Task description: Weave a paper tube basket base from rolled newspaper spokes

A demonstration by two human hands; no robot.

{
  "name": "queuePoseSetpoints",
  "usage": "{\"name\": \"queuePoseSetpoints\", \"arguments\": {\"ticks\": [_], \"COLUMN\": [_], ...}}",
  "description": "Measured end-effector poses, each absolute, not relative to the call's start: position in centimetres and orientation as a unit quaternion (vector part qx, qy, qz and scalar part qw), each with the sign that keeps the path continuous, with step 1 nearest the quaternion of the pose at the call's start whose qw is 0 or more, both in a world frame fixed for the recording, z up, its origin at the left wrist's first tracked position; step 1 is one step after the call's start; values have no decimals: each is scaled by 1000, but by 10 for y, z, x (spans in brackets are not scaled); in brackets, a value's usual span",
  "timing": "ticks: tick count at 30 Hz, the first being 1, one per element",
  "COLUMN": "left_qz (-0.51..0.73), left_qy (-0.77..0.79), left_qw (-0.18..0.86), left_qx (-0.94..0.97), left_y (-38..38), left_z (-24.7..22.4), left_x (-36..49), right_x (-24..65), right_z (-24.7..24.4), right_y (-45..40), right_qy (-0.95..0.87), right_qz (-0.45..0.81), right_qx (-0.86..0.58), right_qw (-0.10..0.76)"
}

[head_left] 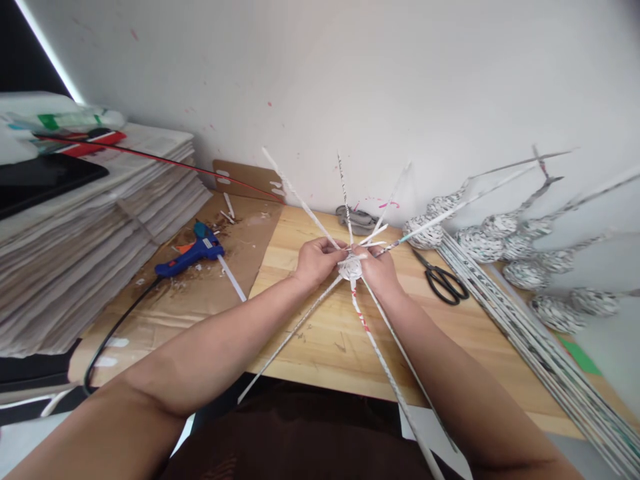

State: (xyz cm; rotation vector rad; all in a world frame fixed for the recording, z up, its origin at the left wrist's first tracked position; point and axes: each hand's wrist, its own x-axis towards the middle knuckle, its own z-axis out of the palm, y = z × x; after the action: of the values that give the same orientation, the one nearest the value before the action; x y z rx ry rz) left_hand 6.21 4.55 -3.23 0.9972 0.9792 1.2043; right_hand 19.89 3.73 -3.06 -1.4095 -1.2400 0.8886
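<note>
Wooden tabletop [280,247] below; left hand [319,263] and right hand [379,270] pinch a woven paper hub [350,269], long spokes [301,197] pointing eleven and five o'clock.

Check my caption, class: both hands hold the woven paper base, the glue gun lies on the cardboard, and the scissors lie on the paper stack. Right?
Wrong about the scissors: the head view shows them on the wooden tabletop, not the paper stack. The left hand and right hand hold the woven paper base; the glue gun lies on the cardboard.
</note>
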Motion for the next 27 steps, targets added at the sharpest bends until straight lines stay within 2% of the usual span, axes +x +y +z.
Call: {"name": "queuePoseSetpoints", "arguments": {"ticks": [4, 7, 27], "left_qz": [506, 499, 427], "left_qy": [421, 423, 372], "left_qw": [646, 659, 749], "left_qx": [388, 372, 344], "left_y": [46, 46, 50], "left_z": [-32, -32, -19], "left_x": [64, 64, 50], "right_x": [195, 192, 202], "right_z": [-19, -15, -32], "right_y": [30, 26, 37], "right_qy": [-577, -597, -549], "right_qz": [259, 221, 331], "right_qx": [-614, -612, -565], "right_qw": [472, 469, 520]}}
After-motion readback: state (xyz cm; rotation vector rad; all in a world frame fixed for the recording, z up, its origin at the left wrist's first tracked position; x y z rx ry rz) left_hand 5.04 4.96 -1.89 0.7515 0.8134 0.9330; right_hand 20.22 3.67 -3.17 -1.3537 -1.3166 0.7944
